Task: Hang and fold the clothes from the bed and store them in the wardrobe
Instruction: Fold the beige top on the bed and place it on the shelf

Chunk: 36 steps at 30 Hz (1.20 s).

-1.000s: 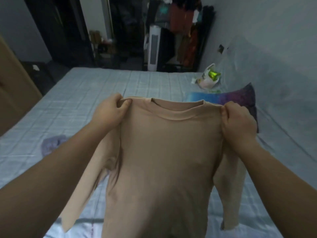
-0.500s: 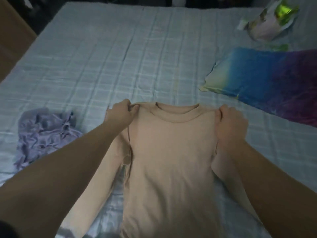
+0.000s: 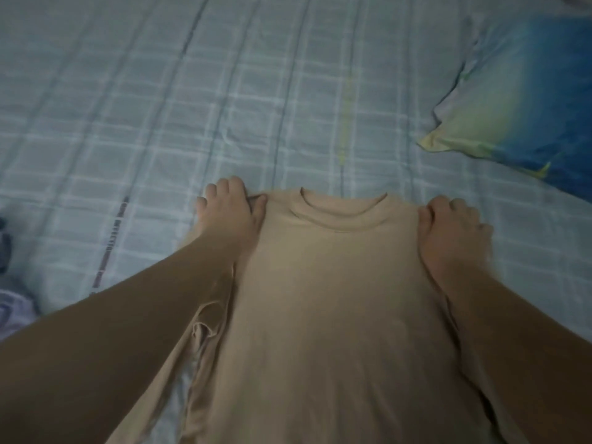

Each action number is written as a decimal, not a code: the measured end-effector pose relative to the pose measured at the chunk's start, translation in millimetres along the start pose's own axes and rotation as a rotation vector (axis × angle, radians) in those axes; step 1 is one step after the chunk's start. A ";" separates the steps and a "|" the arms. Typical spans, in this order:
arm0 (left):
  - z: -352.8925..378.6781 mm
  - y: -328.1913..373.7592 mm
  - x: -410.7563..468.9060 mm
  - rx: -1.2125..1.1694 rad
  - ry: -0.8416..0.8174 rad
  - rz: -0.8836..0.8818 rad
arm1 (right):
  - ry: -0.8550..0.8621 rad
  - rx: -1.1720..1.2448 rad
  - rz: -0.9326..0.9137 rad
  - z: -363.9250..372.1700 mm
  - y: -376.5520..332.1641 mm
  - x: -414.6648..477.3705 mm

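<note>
Bed (image 3: 198, 91) is covered by a pale blue checked sheet. A beige shirt (image 3: 336, 299) is laid on it, collar away. A blue-yellow pillow (image 3: 519, 100) is seen right; possibly lilac cloth (image 3: 12, 312) left.

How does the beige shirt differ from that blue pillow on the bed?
The beige shirt is one plain colour; the pillow fades from pale yellow-green into blue. The shirt is thin and spread flat, while the pillow looks plump. The shirt is gripped at its shoulders by the left hand and right hand; nothing touches the pillow. The shirt lies close in the middle, the pillow farther off to the right. Both rest on the checked bedsheet.
</note>
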State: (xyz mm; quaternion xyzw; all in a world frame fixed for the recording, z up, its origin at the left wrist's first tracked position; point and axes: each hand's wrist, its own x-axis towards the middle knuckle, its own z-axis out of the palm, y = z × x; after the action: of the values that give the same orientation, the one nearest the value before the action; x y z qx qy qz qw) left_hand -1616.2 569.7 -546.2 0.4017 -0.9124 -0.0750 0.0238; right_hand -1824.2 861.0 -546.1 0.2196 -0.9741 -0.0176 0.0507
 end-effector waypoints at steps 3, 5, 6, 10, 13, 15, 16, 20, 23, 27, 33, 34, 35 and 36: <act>4.6 7.0 -3.4 -0.017 0.075 -0.028 | 0.036 0.081 0.045 2.4 -2.6 2.7; -1.0 14.1 -5.3 -0.162 0.131 -0.032 | 0.034 0.195 0.087 -4.0 -4.6 4.7; -5.9 18.2 -7.1 -0.258 0.152 -0.021 | 0.037 0.247 0.098 -8.7 -6.9 4.2; -19.7 26.7 -24.6 -0.373 0.258 0.241 | 0.192 0.482 -0.082 -28.4 -24.3 -17.6; -12.2 33.2 -46.4 -0.322 0.131 0.474 | 0.083 0.483 -0.266 -29.2 -44.5 -42.3; -1.0 40.2 -54.1 -0.246 -0.013 0.496 | -0.023 0.353 -0.340 -21.6 -56.8 -48.9; 4.3 43.6 -54.1 -0.195 -0.061 0.467 | -0.077 0.277 -0.361 -17.4 -61.3 -49.2; 21.7 48.1 -43.8 0.017 -0.104 0.383 | -0.165 0.088 -0.365 -2.2 -67.6 -48.9; 29.6 49.1 -43.8 0.064 -0.102 0.373 | -0.171 0.066 -0.367 1.7 -69.2 -50.6; 26.0 48.5 -46.0 0.045 -0.120 0.384 | -0.183 0.098 -0.379 -3.0 -66.3 -51.3; 0.2 45.5 -97.6 -0.010 -0.143 0.417 | -0.116 0.122 -0.413 -30.0 -52.1 -112.6; -3.3 43.6 -115.4 -0.025 -0.151 0.430 | -0.118 0.122 -0.414 -34.0 -48.2 -131.3; -6.0 40.8 -134.4 -0.038 -0.161 0.439 | -0.124 0.123 -0.410 -37.7 -44.2 -151.1; -8.2 37.1 -154.9 -0.045 -0.174 0.446 | -0.132 0.129 -0.401 -41.0 -40.3 -172.5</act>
State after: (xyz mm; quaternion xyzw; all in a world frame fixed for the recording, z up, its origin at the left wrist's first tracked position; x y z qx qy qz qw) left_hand -1537.7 707.5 -529.7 0.1819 -0.9752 -0.1224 -0.0299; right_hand -1647.7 898.3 -523.4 0.4099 -0.9113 0.0205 -0.0318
